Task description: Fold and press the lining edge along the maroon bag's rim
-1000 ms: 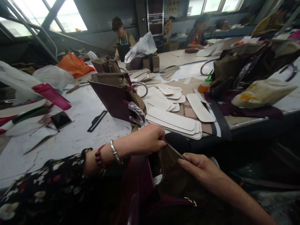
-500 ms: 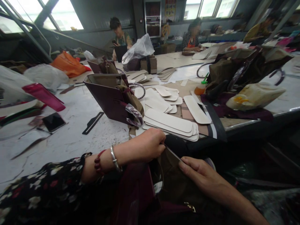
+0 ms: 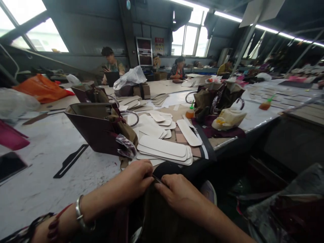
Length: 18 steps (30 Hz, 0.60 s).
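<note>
Head view: The bag (image 3: 162,219) in work is located at the bottom centre, below the front edge of the table (image 3: 60,199). Its lower part is cut off by the frame, and its interior is too dark to make out. The dark panel (image 3: 11,165) at left is also cut off, and the contents of the plastic-wrapped bundle (image 3: 286,209) at lower right cannot be identified. The left hand (image 3: 138,178) is closed, thumb against curled fingers, pinching the upper edge of the bag; the fingertips are partly concealed. The right hand (image 3: 181,194) is partly closed, with thumb and fingers on the same edge, just beside the left hand; its lower fingers are hidden. Beyond the hands, white panels (image 3: 162,146) lie stacked on the table, near an upright maroon bag (image 3: 88,130).
</note>
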Tool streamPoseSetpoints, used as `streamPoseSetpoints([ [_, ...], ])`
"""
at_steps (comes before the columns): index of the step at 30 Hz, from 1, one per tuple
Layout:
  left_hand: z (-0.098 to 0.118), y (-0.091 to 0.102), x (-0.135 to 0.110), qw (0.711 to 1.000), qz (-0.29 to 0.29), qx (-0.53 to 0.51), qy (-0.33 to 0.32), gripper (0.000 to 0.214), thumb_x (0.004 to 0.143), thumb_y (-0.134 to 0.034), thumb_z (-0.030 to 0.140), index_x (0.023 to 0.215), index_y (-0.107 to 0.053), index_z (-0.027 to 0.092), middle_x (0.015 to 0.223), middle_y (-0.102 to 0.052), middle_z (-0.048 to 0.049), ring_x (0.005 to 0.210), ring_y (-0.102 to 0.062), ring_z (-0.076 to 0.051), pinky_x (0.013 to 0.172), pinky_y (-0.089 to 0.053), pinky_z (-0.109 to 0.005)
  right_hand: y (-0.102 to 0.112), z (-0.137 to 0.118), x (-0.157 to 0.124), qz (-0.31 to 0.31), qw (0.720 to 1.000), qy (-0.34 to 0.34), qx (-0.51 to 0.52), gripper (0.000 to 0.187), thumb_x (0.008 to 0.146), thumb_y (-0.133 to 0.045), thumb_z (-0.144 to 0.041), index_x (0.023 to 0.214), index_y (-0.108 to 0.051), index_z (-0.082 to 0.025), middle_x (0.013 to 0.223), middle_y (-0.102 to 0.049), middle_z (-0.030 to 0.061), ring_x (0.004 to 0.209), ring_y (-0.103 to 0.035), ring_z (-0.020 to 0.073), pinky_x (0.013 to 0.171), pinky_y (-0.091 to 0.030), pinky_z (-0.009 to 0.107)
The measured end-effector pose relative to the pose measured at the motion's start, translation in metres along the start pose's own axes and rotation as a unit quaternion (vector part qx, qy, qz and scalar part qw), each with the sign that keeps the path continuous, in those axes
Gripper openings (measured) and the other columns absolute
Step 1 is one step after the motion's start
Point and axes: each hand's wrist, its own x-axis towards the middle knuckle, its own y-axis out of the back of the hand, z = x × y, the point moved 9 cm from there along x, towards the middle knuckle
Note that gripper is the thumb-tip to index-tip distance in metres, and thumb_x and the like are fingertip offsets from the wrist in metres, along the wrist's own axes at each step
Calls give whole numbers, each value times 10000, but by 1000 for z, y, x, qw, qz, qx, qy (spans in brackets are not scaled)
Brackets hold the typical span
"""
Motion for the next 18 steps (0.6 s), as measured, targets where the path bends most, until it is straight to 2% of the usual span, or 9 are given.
streamPoseSetpoints([
  [5,1,2,-1,1000,9,-4,11,107,707,-459,130,648,-548,143,731,-556,-23,678,-504,-133,629,-382,-226,-1,-3,-2,50,997,-11,-51,290,860,-354,-298,701,-558,-167,685,-637,70,635,-580,186,515,-238,272],
  [8,8,7,-8,1000,19,-5,-1,141,739,-478,174,665,-593,142,764,-586,-35,707,-532,-142,669,-405,-232,-1,-4,-7,73,996,-16,-58,300,868,-334,-295,692,-544,-171,674,-634,69,619,-579,185,513,-236,273],
  [12,19,17,-33,999,38,-4,-36,161,763,-503,222,820,-648,180,1000,-597,-48,915,-540,-173,830,-404,-259,3,-12,-13,81,996,-6,-35,305,873,-329,-320,668,-510,-186,634,-608,19,577,-547,135,512,-266,239],
  [15,25,30,-55,994,86,27,-59,232,745,-540,214,960,-627,233,1161,-531,-39,1040,-486,-197,892,-391,-300,10,-17,-17,91,996,-3,18,299,858,-352,-318,622,-476,-184,597,-568,3,552,-506,118,519,-278,228],
  [18,40,47,-81,976,165,99,-101,249,733,-565,217,973,-623,252,1178,-531,-43,1082,-444,-245,902,-378,-381,16,-14,-18,104,993,-14,55,289,836,-372,-297,585,-449,-176,577,-532,6,548,-475,118,520,-285,225],
])
